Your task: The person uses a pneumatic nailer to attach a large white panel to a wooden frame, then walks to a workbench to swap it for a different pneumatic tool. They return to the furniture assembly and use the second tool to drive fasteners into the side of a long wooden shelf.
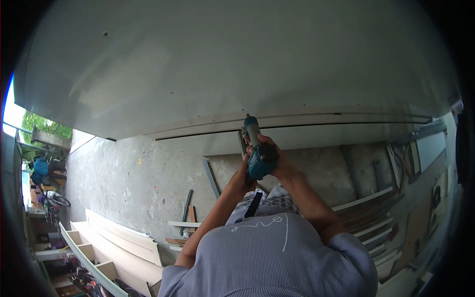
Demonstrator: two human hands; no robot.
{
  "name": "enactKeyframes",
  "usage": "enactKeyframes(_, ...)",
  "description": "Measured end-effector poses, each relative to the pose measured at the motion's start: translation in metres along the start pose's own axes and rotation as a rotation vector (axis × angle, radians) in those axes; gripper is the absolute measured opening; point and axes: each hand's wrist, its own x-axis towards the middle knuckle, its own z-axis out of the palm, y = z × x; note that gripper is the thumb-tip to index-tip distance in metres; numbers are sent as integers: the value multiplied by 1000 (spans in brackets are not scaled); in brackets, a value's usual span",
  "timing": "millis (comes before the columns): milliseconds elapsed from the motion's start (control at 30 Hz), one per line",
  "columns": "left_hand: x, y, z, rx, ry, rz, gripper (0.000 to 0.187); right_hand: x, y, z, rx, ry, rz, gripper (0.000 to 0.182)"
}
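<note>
The two hands are together, both clamped around a drill (pixel 260 154): the left hand (pixel 243 172) wraps its 8 o'clock side, while the right hand (pixel 278 159) grips from 4 o'clock. Taking the drill as the clock's centre, its nose points to 12 o'clock, close by the lower edge of a big pale panel (pixel 247 64); I cannot tell whether the tip touches. A few small dark spots dot the panel, one of them just above the tip. Two forearms run back from the hands at 7 and 5 o'clock to a blue-grey ribbed shirt (pixel 282 252) at 6, which bears white line stitching. Under all this lies a worn grey floor (pixel 138 173). Near the left hand, at 8 o'clock, a grey bar (pixel 211 178) lies slantwise; beyond it is a longer dark bar (pixel 187 208) beside short brown and white pieces. Farther along 8 o'clock are white boards (pixel 123 230) and a pale shelf unit (pixel 96 255) with open compartments. At 4 o'clock, strips (pixel 366 227) of white, brown and grey lie in rows. Well apart, around 9 o'clock, a motorbike (pixel 58 199) stands near a person in blue (pixel 43 167), with green leaves (pixel 59 129) beyond.
</note>
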Motion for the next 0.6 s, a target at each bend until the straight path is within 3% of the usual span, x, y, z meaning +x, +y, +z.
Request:
enactKeyframes(100,-4,-7,11,-44,-52,-30,62,-11,5,-11,61,100,1,42)
enactKeyframes(167,9,-17,17,-114,-96,-121,59,-26,-1,-33,30,290,-85,34)
enactKeyframes(267,29,-31,30,-65,-298,-200,62,-52,-15,-34,35,424,-196,39)
enactKeyframes(500,46,-18,85,37,-307,-111,60,-81,-64,-15,-23,363,-302,42)
enactKeyframes(600,51,-10,99,129,-223,-89,61,-79,-81,-21,-33,365,-261,43)
